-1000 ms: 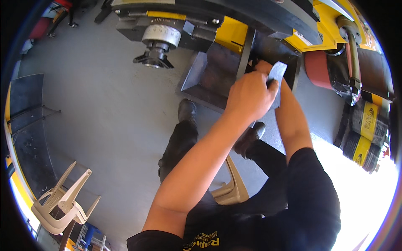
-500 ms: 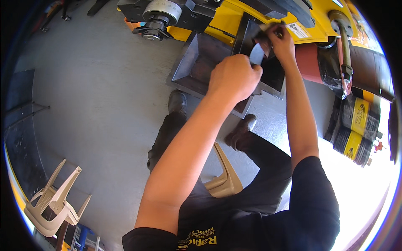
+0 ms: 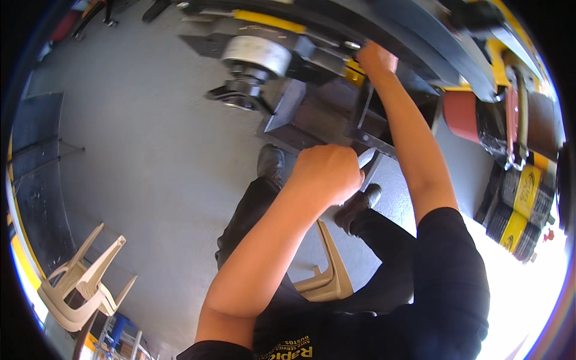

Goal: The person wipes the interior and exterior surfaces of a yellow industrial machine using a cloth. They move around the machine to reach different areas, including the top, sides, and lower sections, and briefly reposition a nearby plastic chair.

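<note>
My left hand (image 3: 329, 177) is closed in a fist, fingers wrapped round a grey flat piece (image 3: 367, 157) whose pale end pokes out past my thumb at two o'clock. How much more of it sits inside my grip I cannot tell. I take the clock from this fist.

Between twelve and one, my right hand (image 3: 378, 58) is up at the machine (image 3: 414, 36), against the edge of its dark beam. Its fingertips are hidden, so I cannot say whether they are apart, together or clamped on anything.

At twelve, between my hands and a little to the left, lies the dark metal tray (image 3: 289, 111) under the machine. A yellow block (image 3: 355, 73) shows just left of my right wrist. At eleven is the silver dial (image 3: 257, 54), with a black clamp knob (image 3: 240, 93) below it.

Farther out, a red cylinder (image 3: 461, 117) sits at two, black-and-yellow packs (image 3: 519, 198) at three, and an upturned beige chair (image 3: 84, 282) at eight.

I judge the step to be handwork at the machine, my left keeping the piece ready while my right feels about. The next move seems to call for a steady left grip and a clear path over the tray's edge.
</note>
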Available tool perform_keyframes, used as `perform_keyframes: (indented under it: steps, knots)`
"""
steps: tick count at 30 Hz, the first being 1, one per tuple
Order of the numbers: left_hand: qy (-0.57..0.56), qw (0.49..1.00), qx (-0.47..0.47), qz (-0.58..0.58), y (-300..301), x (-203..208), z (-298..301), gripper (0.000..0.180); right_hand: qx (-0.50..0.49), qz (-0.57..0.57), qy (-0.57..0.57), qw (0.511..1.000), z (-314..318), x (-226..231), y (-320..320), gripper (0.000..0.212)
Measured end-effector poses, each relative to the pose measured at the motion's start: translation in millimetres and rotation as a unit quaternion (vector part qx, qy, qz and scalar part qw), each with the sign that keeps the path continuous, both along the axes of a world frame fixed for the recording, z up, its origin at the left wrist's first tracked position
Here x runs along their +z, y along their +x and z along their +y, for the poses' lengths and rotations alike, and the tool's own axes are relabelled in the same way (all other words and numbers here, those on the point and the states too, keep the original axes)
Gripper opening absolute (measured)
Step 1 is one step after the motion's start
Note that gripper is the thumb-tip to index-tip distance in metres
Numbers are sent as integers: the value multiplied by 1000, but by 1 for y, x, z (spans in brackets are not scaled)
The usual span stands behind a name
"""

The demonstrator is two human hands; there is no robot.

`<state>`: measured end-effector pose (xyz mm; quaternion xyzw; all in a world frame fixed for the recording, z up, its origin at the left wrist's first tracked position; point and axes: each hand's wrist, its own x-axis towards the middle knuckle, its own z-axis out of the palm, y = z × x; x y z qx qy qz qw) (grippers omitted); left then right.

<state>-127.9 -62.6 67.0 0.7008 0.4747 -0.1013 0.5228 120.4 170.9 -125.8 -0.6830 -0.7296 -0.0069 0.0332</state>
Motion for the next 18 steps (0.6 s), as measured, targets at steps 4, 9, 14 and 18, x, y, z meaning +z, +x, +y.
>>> perform_keyframes:
  steps: [4,9,14,18]
  knots:
    - [58,998,31,-8,-43,12,-11,32,15,-2,14,1000,-7,-13,-13,52]
    - [44,998,49,8,-61,-17,-13,34,45,-2,54,997,1,-15,-53,54]
    - [-64,994,-33,84,-50,-23,15,38,73,21,65,995,10,-18,-98,56]
    - [-91,993,-54,50,-33,-33,20,43,64,22,63,996,-6,-1,-78,57]
